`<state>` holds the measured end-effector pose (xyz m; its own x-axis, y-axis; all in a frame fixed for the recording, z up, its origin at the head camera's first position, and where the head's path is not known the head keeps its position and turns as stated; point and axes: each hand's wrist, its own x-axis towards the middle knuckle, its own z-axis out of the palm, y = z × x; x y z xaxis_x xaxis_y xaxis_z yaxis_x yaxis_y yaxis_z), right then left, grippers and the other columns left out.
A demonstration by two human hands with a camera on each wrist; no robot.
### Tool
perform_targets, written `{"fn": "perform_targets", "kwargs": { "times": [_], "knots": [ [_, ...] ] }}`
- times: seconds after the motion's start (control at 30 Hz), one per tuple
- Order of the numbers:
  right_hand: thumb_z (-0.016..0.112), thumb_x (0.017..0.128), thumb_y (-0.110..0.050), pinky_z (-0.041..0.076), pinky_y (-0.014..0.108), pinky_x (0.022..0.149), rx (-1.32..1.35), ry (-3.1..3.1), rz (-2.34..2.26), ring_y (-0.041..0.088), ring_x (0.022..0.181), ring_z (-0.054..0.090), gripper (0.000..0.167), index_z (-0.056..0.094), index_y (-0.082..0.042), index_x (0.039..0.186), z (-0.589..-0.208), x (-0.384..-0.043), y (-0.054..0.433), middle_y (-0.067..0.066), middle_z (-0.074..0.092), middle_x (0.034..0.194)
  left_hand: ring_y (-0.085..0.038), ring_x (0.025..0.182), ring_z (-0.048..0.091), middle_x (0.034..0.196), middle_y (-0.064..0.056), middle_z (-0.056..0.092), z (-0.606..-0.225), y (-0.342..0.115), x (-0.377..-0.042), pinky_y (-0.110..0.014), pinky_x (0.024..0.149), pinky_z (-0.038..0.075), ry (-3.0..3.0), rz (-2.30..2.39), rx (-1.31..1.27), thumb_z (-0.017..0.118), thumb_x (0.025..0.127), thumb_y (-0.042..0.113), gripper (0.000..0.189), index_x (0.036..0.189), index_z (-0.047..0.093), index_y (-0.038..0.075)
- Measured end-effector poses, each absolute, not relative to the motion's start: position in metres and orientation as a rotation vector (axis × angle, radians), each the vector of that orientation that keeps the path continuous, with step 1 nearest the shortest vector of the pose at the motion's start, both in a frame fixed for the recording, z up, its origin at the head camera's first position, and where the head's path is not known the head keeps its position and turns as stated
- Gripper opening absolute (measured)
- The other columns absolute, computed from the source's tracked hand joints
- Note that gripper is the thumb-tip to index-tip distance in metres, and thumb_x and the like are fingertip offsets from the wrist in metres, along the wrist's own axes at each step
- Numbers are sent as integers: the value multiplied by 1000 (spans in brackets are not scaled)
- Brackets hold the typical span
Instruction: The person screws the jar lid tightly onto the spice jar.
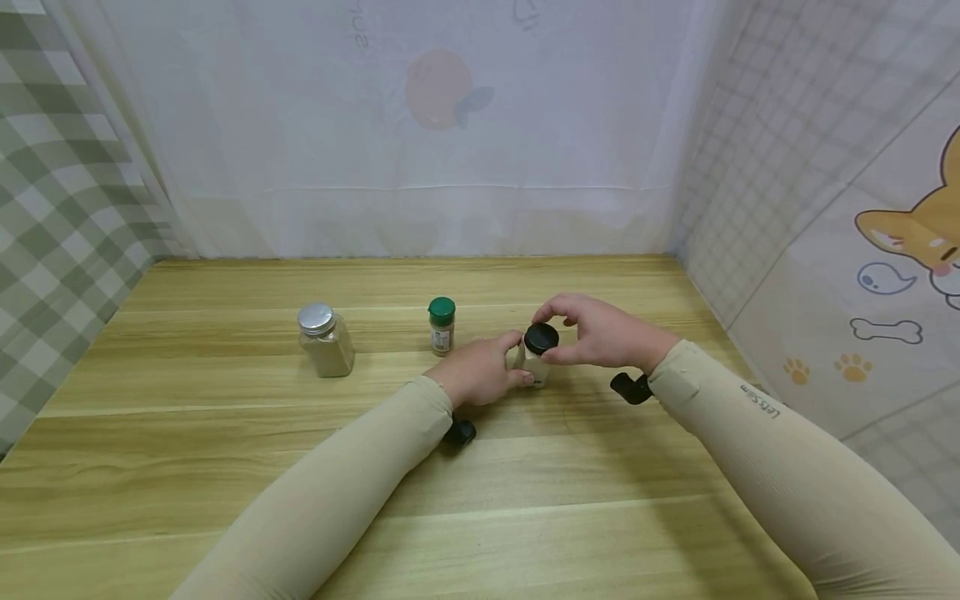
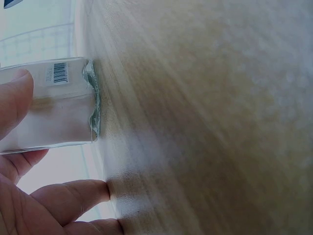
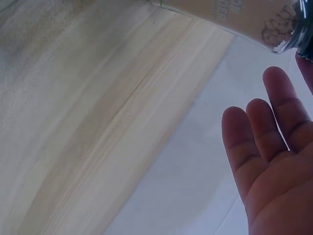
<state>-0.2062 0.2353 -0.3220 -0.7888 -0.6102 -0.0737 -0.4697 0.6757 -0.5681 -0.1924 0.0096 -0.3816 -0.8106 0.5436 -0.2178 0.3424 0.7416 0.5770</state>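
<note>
A small glass spice jar (image 1: 536, 368) with a black lid (image 1: 542, 337) stands upright on the wooden table, right of centre. My left hand (image 1: 483, 372) grips its body low down between thumb and fingers; in the left wrist view the jar (image 2: 63, 110) shows a barcode and powder inside. From the right, my right hand (image 1: 606, 332) pinches the lid with thumb and index finger. In the right wrist view the jar (image 3: 220, 14) shows brown contents and partial lettering, while the other fingers (image 3: 239, 132) of that hand stay extended away from the glass.
Beyond my left hand stands a small spice bottle (image 1: 442, 325) with a green cap. Farther left is a square glass jar (image 1: 327, 342) of powder with a silver lid. A white curtain (image 1: 435, 221) hangs behind the table; patterned cloths border both sides.
</note>
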Motion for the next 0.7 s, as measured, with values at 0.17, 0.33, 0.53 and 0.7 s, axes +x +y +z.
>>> {"fn": "perform_targets", "kwargs": {
  "times": [0.17, 0.33, 0.53, 0.7],
  "knots": [
    [81, 91, -13, 46, 59, 111, -898, 2649, -765, 32, 129, 59, 46, 66, -8, 134, -321, -205, 236, 8, 68, 134, -29, 136, 61, 148, -8, 64, -382, 10, -193, -49, 112, 50, 2562, 749, 677, 64, 103, 51, 60, 155, 43, 29],
    [82, 92, -16, 46, 61, 110, -876, 2644, -771, 27, 118, 59, 35, 69, -12, 125, -322, -207, 236, 6, 68, 127, -30, 134, 62, 146, -9, 65, -382, 9, -193, -49, 111, 50, 2563, 750, 686, 64, 104, 51, 61, 156, 42, 29],
    [82, 93, -17, 46, 60, 112, -886, 2638, -779, 32, 128, 59, 47, 65, -7, 135, -322, -206, 236, 10, 66, 137, -29, 132, 63, 143, -9, 66, -381, 10, -192, -48, 109, 51, 2571, 737, 688, 63, 104, 52, 56, 151, 46, 27],
    [81, 93, -14, 47, 58, 110, -904, 2636, -778, 31, 129, 59, 42, 69, -11, 133, -320, -206, 237, 7, 67, 133, -29, 135, 62, 146, -8, 65, -380, 10, -192, -48, 111, 51, 2564, 738, 674, 63, 103, 52, 62, 156, 42, 28]
  ]
}}
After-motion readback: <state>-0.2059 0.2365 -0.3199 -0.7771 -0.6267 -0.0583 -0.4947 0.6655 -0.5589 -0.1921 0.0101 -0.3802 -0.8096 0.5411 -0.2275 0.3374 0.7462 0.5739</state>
